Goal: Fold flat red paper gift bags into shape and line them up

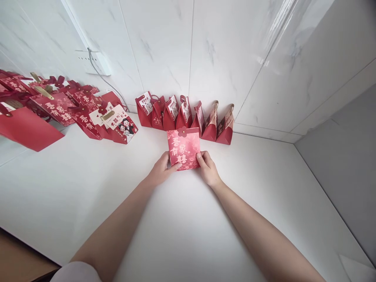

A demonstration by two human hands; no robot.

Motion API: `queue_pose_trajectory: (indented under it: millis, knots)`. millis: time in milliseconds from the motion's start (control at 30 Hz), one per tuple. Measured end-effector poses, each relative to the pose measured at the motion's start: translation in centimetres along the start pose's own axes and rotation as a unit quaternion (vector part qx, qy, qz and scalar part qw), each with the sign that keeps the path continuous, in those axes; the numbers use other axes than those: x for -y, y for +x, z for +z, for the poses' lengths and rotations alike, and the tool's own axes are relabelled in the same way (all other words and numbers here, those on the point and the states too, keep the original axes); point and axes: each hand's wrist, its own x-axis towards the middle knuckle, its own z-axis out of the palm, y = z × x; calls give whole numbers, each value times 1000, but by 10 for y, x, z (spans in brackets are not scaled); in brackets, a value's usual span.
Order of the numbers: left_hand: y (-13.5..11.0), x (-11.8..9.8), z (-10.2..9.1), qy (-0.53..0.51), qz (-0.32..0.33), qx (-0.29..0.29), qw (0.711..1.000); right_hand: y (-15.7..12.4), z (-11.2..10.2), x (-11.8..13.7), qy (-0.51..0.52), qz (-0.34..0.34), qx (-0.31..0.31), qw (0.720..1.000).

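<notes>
A red gift box (188, 147) with pale Chinese characters and a dark red flower tab at its top is held in front of me, its printed face toward the camera. My left hand (163, 169) grips its lower left side, thumb across the front. On the right side, my right hand (208, 166) pinches the edge with the thumb in front. Just behind stands a row of several red gift boxes (173, 113), triangular in profile, some with ribbon or strap loops on top. The box's back and the fingers behind it are hidden.
At the left is a cluster of more red gift boxes (55, 107), crowded and overlapping. A grey cable (102, 78) runs from a wall socket (94, 63) down behind them. The white table (264, 188) meets a marbled wall at the back and a grey surface at the right.
</notes>
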Motion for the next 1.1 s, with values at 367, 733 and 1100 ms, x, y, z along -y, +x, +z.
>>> queue_pose_trajectory:
  millis: [367,733,1100]
  knots:
    - [6,6,1,-12,44,-18,999,-1,1,2,-5,-4,3,1000]
    - [6,4,4,-11,7,-157,988,-4,2,4,4,-42,42,998]
    - [0,-2,11,58,20,-107,992,-14,4,9,-70,-150,70,984]
